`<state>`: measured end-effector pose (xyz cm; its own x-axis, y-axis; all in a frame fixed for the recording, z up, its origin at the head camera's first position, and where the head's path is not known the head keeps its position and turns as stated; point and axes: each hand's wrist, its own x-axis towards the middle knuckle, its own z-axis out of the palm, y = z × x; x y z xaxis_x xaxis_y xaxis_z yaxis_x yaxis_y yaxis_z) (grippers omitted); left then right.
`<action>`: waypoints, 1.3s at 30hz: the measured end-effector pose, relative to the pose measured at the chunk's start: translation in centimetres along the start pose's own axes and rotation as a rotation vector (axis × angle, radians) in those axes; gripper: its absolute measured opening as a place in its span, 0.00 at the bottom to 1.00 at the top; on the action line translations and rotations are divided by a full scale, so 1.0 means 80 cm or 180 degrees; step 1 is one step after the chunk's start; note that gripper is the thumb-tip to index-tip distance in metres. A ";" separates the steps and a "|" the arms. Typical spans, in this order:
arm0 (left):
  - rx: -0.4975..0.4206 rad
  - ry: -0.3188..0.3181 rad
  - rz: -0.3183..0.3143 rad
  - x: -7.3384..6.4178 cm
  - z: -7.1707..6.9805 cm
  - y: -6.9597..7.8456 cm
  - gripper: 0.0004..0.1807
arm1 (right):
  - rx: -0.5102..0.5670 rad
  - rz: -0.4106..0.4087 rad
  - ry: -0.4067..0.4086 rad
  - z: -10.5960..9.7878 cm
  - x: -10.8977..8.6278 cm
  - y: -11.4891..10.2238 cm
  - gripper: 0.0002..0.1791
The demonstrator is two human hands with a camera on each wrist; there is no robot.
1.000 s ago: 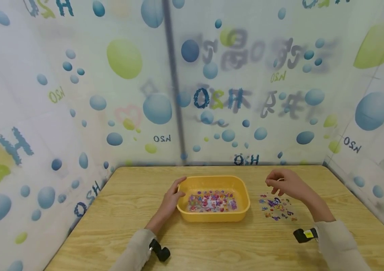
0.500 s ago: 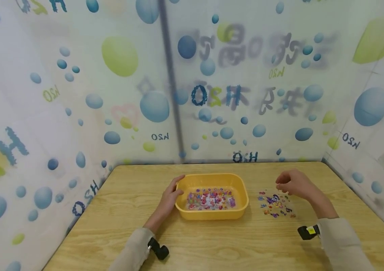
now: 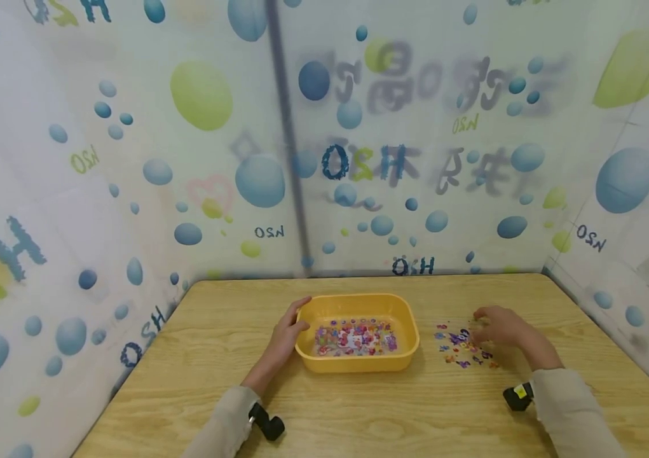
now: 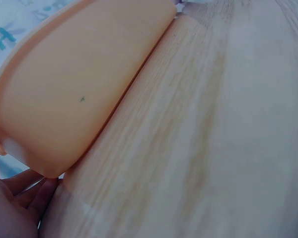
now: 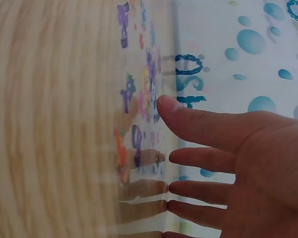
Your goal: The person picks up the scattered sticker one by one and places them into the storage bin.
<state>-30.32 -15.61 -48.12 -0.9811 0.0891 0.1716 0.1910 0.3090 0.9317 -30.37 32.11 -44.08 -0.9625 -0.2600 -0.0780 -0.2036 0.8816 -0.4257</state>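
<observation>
My left hand (image 3: 284,336) grips the left end of a yellow plastic tub (image 3: 358,364), thumb over the rim and fingers outside. Inside the tub lies a layer of small colourful decorations (image 3: 355,340), with a white figure in the middle. To the right, on the table, is a patch of small purple, orange and blue sticker-like shapes (image 3: 461,346). My right hand (image 3: 510,331) is low at its right side. In the right wrist view its straight fingers (image 5: 201,191) reach a glossy, see-through surface carrying these shapes (image 5: 146,82), which mirrors them.
The wooden table (image 3: 198,394) has its back edge against a pale curtain (image 3: 461,248) printed with blue and green drops. Similar sheets stand at both sides. The tub's outer wall (image 4: 84,89) rests on the wood. Black cameras are strapped at both sleeves.
My right hand first shifted right with its fingertips drawn together, then came down with fingers spread toward the sticker-like shapes. The left hand keeps its grip on the tub. The head view tilted slightly.
</observation>
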 end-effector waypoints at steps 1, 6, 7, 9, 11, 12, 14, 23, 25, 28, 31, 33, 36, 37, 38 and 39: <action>-0.0007 0.0002 -0.0010 0.000 0.000 0.000 0.32 | -0.0012 0.0017 -0.0002 0.001 0.000 0.001 0.37; 0.0002 -0.0012 0.0014 0.000 0.001 0.001 0.32 | -0.0088 0.0027 -0.0067 0.001 0.000 -0.002 0.37; 0.0010 -0.0014 0.0018 0.000 0.001 0.000 0.32 | -0.0105 0.0028 -0.0089 0.001 0.001 -0.003 0.37; 0.0022 -0.0006 0.0008 0.000 0.000 0.000 0.32 | -0.0124 0.0056 -0.0117 0.000 0.000 -0.008 0.35; 0.0028 -0.0007 0.0019 0.000 -0.001 0.000 0.32 | -0.0159 0.0083 -0.0141 -0.001 0.000 -0.013 0.33; 0.0016 -0.0001 0.0002 0.000 -0.001 0.000 0.32 | -0.0174 0.0098 -0.0154 -0.002 0.000 -0.016 0.31; 0.0002 0.0004 -0.0005 0.000 -0.001 0.000 0.32 | -0.0204 0.0131 -0.0159 -0.002 0.000 -0.020 0.28; 0.0009 -0.0020 0.0014 0.000 0.000 0.000 0.32 | -0.0121 0.0396 -0.0042 -0.001 0.001 -0.030 0.23; 0.0026 -0.0018 0.0038 0.001 0.000 0.000 0.32 | -0.0073 0.0408 -0.0028 -0.001 0.000 -0.029 0.23; 0.0001 -0.0009 0.0016 0.000 0.001 0.000 0.32 | 0.0007 0.0365 -0.0004 -0.001 -0.002 -0.025 0.27; -0.0019 0.0002 -0.0010 0.000 0.001 -0.001 0.32 | 0.0273 0.0424 0.0038 -0.002 -0.004 -0.019 0.32; -0.0019 0.0002 -0.0018 -0.001 0.001 -0.001 0.32 | 0.0567 0.0483 0.0044 -0.004 -0.006 -0.016 0.34; -0.0015 0.0003 -0.0003 0.000 0.001 -0.002 0.32 | 0.0972 0.0534 0.0060 -0.009 -0.008 -0.013 0.34; -0.0012 0.0005 0.0002 0.000 0.001 -0.002 0.32 | 0.1063 0.0500 0.0055 -0.010 -0.009 -0.013 0.33; -0.0012 0.0005 0.0003 0.000 0.000 -0.002 0.32 | 0.1177 0.0471 0.0047 -0.011 -0.009 -0.013 0.31; -0.0015 0.0006 0.0004 0.000 0.000 -0.002 0.32 | 0.1275 0.0441 0.0043 -0.012 -0.010 -0.013 0.28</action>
<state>-30.38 -15.64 -48.30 -0.9809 0.0876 0.1735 0.1922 0.3045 0.9329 -29.58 31.78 -42.68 -0.9786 -0.1423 -0.1485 0.0111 0.6844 -0.7290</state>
